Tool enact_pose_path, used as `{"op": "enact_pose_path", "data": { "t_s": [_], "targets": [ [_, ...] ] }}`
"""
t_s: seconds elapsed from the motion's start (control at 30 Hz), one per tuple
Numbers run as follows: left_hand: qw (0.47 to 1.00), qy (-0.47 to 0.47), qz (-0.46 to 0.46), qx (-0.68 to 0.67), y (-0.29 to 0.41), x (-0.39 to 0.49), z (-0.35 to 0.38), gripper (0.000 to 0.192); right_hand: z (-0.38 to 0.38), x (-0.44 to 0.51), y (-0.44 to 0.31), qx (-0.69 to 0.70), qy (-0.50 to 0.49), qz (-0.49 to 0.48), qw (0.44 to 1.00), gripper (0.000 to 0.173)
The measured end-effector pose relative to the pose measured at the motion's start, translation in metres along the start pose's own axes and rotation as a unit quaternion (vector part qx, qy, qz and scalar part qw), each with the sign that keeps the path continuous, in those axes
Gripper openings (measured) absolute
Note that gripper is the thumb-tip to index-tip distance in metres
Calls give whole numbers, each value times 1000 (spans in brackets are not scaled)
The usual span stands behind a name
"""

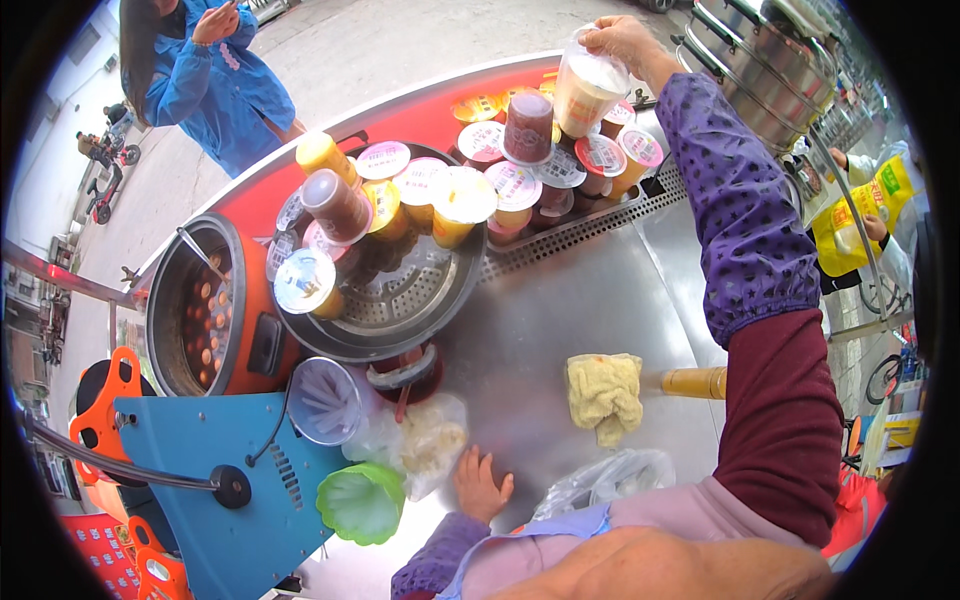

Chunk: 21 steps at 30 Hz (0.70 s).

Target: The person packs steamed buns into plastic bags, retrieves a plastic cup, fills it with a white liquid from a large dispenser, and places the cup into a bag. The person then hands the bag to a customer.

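Observation:
At the top of the head view, my right hand (626, 46) pinches the top of a clear plastic bag with a sealed drink cup (586, 97) in it, above a group of lidded cups (514, 186). My left hand (481, 484) lies with fingers apart on the steel counter (525, 337), beside a knotted plastic bag (431, 442). More sealed cups (382, 160) stand around a perforated steamer tray (397, 292) in a round pan; some are upside down. A folded yellow cloth (604, 397) lies right of the middle, near a yellow cylinder (694, 382).
An orange cooker (247, 322) with eggs in dark liquid stands left. Near it are a tub of straws (326, 401), a green scalloped container (361, 502) and a blue panel (217, 487). Stacked steel steamers (765, 75) stand upper right. A person in blue (217, 90) stands across the counter.

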<state>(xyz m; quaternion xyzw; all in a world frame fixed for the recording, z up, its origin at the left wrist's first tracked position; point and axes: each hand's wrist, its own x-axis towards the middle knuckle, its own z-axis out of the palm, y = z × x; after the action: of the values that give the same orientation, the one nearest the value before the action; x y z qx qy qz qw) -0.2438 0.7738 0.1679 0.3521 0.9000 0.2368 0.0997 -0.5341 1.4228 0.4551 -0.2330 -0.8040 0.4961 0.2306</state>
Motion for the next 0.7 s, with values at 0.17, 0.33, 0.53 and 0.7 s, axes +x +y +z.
{"op": "enact_pose_path", "data": {
  "t_s": [0.17, 0.33, 0.53, 0.7],
  "targets": [
    [1000, -3, -3, -1, 0, 1, 1, 60, -4, -7, 6, -24, 6, 14, 1000, 16],
    [1000, -1, -7, -6, 0, 1, 1, 58, -12, 8, -6, 17, 85, 17, 996, 14],
    [1000, -7, -11, -5, 1, 2, 1, 59, -11, 20, -32, -5, 137, -27, 990, 20],
    [1000, -17, -13, 2, 2, 3, 1, 58, 1, 14, -34, 8, 173, -1, 985, 16]
  ]
}}
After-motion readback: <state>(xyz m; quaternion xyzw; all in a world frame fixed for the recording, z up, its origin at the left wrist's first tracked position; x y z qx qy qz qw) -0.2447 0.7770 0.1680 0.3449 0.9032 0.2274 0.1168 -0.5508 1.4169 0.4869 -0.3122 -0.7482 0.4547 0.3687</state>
